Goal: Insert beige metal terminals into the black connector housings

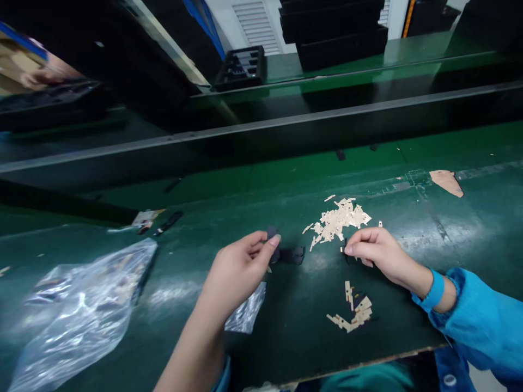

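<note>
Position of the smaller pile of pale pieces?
Head view, right of centre: the smaller pile lies on the green table toward its near edge, below the right hand and larger pale pile in the picture.

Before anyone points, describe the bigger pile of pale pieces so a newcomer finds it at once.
Start at the green tabletop. Find the right hand, with the blue wristband; just beyond it, slightly left, lies a loose pile of flat, pale pieces. It is bigger and farther from the person than the other pale cluster.
</note>
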Demonstrator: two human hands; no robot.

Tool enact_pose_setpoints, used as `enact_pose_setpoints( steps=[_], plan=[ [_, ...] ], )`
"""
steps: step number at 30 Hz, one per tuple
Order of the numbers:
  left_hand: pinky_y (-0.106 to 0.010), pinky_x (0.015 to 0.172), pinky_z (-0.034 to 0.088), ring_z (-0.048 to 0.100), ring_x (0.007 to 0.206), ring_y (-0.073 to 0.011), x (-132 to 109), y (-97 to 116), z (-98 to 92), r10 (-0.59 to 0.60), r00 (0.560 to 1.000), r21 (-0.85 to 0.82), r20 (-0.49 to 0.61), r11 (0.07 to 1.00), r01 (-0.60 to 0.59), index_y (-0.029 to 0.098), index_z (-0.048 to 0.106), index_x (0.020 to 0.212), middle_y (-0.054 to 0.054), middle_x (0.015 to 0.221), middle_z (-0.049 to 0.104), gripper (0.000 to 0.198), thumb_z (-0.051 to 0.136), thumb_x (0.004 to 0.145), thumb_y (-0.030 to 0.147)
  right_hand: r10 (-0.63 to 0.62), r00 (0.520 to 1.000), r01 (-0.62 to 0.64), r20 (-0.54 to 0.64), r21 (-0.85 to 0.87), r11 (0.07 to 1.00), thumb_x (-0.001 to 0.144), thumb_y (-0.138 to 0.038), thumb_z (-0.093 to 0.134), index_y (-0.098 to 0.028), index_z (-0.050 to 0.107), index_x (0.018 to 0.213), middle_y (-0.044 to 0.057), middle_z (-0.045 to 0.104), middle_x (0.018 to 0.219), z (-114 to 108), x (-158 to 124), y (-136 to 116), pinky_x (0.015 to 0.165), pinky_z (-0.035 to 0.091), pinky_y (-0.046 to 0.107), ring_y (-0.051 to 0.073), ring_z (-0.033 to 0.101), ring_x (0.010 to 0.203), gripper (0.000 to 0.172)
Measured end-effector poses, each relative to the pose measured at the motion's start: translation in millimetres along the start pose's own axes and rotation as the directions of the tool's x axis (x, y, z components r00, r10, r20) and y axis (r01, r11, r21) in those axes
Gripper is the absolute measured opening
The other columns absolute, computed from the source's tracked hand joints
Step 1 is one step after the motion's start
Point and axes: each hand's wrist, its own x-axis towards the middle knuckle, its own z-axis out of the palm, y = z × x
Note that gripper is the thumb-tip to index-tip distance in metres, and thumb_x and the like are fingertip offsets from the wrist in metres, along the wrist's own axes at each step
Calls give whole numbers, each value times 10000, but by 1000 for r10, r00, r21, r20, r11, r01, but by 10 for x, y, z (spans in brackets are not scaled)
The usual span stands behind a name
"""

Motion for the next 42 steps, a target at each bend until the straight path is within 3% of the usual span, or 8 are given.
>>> enact_pose_setpoints(
  steps=[3,6,9,14,20,28,35,42],
  plan=[
    [-264,546,468,610,582,-173,-145,212,121,24,993,-240,116,971,4,168,648,1077,-6,695,676,423,615,883,541,-18,999,17,-44,-5,1000,656,-285,803,-191,763,634,-31,620,562,6,-13,-17,438,274,218,63,383,456,105],
    [-273,570,505,641,600,-163,-256,378,369,111,925,-409,363,911,51,149,570,1313,-40,823,744,509,618,912,458,-48,993,44,-108,-36,998,657,-293,811,-182,762,649,-26,627,552,-2,-20,-15,432,309,209,66,425,449,122],
    [-288,638,542,685,663,-165,-295,420,620,165,878,-513,449,852,102,160,458,1470,-55,894,764,605,626,934,386,-50,989,40,-140,-71,997,679,-340,813,-175,747,650,-11,643,545,-9,-24,1,424,367,207,83,484,440,180],
    [-310,717,568,715,713,-170,-307,347,779,193,883,-596,428,794,115,177,351,1573,-38,885,760,701,624,949,343,-61,986,52,-158,-62,997,694,-354,828,-179,736,654,7,678,565,17,-42,22,473,489,223,123,611,495,202],
    [-340,789,563,733,807,-206,-362,341,746,178,872,-508,455,857,90,174,344,1605,-22,771,762,681,572,986,341,-59,982,44,-178,-87,995,695,-359,857,-181,725,650,11,692,570,45,-60,10,504,514,239,137,654,501,226],
    [-374,887,568,734,827,-201,-387,340,733,193,876,-481,442,875,50,174,328,1628,-28,831,787,691,549,996,346,-68,983,48,-172,-120,992,714,-345,829,-188,721,665,13,706,590,35,-71,15,510,517,244,149,677,530,196],
    [-366,897,569,734,835,-197,-385,334,745,198,878,-478,437,877,40,177,336,1630,-9,796,776,695,562,994,341,-85,981,61,-172,-137,989,723,-326,798,-197,705,645,5,696,586,48,-75,10,506,523,248,148,670,525,177],
    [-372,888,571,735,822,-193,-386,343,736,196,880,-459,433,888,28,190,338,1632,-34,890,806,692,544,991,349,-80,976,51,-204,-139,989,705,-325,820,-188,732,646,13,703,593,46,-80,-5,500,511,239,133,636,519,173]
  ],
)
